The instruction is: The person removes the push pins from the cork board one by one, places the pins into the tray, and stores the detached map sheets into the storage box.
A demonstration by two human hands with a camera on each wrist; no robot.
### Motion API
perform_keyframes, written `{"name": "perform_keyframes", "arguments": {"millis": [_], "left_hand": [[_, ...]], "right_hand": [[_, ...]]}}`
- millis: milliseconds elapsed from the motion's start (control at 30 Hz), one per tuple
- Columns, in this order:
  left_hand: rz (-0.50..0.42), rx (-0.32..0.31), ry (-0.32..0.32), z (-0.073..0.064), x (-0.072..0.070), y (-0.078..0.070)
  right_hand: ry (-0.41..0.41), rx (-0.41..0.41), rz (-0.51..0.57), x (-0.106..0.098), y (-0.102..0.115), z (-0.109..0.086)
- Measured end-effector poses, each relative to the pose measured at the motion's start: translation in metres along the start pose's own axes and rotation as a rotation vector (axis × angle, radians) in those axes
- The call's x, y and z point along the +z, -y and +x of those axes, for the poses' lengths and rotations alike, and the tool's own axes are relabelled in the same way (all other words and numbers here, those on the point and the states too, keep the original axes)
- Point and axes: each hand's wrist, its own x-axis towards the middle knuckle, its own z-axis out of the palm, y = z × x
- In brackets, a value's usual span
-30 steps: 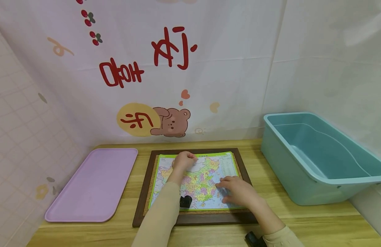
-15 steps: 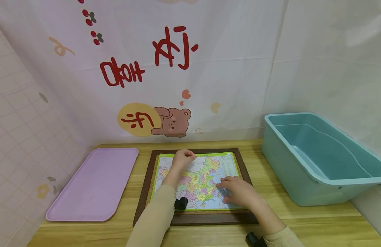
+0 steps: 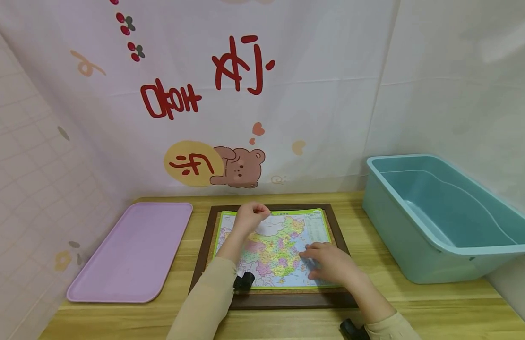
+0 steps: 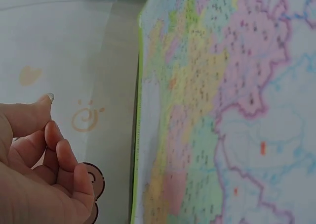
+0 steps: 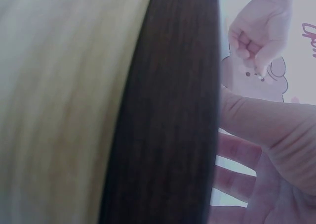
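Observation:
A map sheet with a green border [image 3: 283, 257] lies on a cork board in a dark brown frame [image 3: 288, 301]. My left hand [image 3: 248, 219] is raised over the map's top edge. In the left wrist view the left hand's [image 4: 42, 177] fingers curl and the thumb tip meets the index finger. A pale glint shows at the thumb tip; whether it is the nail or a tiny thing pinched there, I cannot tell. My right hand [image 3: 332, 264] rests with spread fingers on the map's right side, and its thumb and palm [image 5: 276, 135] show beside the frame's edge.
A pink tray [image 3: 130, 255] lies on the wooden table [image 3: 441, 302] to the left. On the right stands a deep teal tub [image 3: 415, 241]. A white printed cloth [image 3: 313, 94] hangs close behind the board. Black wrist cameras [image 3: 244, 282] sit on both arms.
My left hand has drifted a little up and to the left, its fingers still drawn together. The right hand stays in place on the map. The head view has shifted slightly.

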Motion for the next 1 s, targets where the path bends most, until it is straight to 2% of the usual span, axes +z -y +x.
{"name": "perform_keyframes", "arguments": {"millis": [567, 833, 1000], "left_hand": [[0.005, 0.049, -0.070, -0.015, -0.030, -0.013], [-0.004, 0.024, -0.098, -0.017, -0.043, -0.008], [0.025, 0.035, -0.108, -0.018, -0.052, -0.005]], "right_hand": [[0.011, 0.010, 0.017, -0.001, 0.002, -0.002], [0.014, 0.008, 0.003, -0.001, 0.002, -0.002], [0.010, 0.005, 0.001, 0.000, 0.001, -0.002]]}}
